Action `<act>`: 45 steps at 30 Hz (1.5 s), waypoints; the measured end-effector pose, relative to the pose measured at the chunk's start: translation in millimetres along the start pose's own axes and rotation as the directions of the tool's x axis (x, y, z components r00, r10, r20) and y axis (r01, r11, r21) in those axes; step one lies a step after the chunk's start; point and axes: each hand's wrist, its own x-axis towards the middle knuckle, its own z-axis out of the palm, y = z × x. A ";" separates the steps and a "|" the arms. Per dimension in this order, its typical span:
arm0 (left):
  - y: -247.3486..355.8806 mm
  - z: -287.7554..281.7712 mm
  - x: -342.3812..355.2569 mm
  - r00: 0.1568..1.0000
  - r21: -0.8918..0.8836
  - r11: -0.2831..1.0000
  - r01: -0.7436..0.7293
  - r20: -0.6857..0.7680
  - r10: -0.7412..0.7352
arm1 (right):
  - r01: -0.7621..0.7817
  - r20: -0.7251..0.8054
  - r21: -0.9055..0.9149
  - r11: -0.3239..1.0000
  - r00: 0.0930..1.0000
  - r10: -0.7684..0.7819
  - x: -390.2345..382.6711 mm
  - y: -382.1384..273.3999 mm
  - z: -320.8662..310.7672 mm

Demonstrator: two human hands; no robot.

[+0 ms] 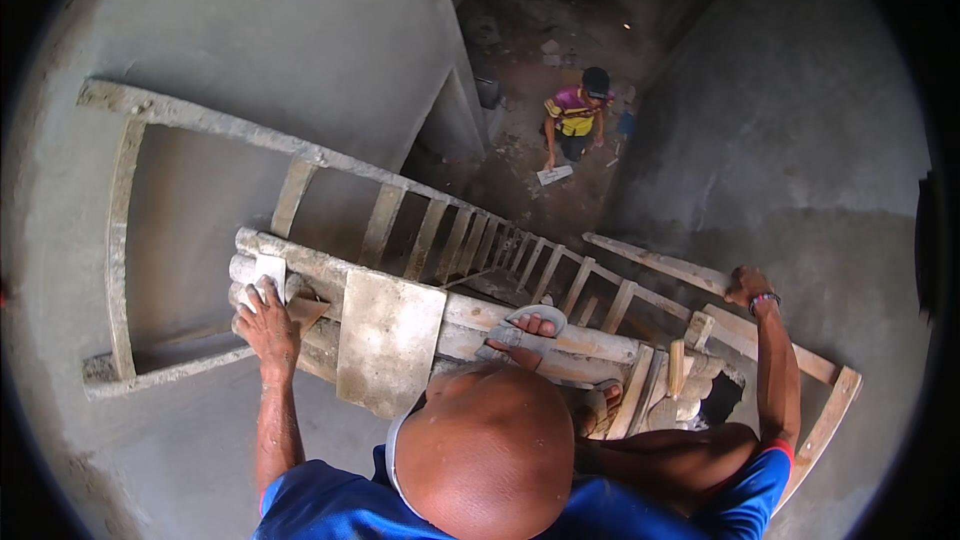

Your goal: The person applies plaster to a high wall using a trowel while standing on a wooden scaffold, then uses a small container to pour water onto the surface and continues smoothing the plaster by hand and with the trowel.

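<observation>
My left hand (268, 328) is at the left end of the wooden poles, its fingers closed over the lower edge of a small white rectangular piece (268, 272). What that piece is, I cannot tell. Off to the right, my right hand (750, 287) grips the upper rail of a wooden ladder (660, 265). Between the hands, a pale, mortar-stained board (392, 335) lies across the wooden poles (480, 312). A foot in a grey sandal (535, 322) rests on the poles right of the board, and another bare-toed foot (605, 400) shows beside it.
A second wooden ladder (215, 125) runs from the left down toward the floor. Far below, a person (577, 120) crouches with one hand at a pale flat trowel (555, 175). Grey plastered walls (300, 20) rise on both sides. A short wooden peg (676, 368) stands near the right-hand poles.
</observation>
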 end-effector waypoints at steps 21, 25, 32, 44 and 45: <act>438.0 98.8 39.0 0.405 -0.663 0.450 -0.598 0.234 0.884 | 0.012 -0.237 -0.180 0.984 0.970 -0.056 -38.6 -13.6 -0.9; 422.0 113.0 47.5 0.392 -0.626 0.453 -0.635 0.245 0.887 | 0.018 -0.269 -0.270 0.963 0.959 -0.094 -28.6 -20.8 -0.8; 399.1 127.8 68.6 0.425 -0.571 0.523 -0.633 0.309 0.851 | 0.066 -0.250 -0.374 0.925 0.953 -0.169 -17.0 -43.1 0.1; 390.7 122.9 66.5 0.473 -0.655 0.506 -0.560 0.249 0.845 | 0.099 -0.271 -0.346 0.933 0.942 -0.200 -13.6 -57.9 -1.6; 391.0 120.3 63.5 0.476 -0.652 0.504 -0.567 0.240 0.846 | 0.098 -0.273 -0.341 0.935 0.941 -0.198 -14.1 -57.4 -0.7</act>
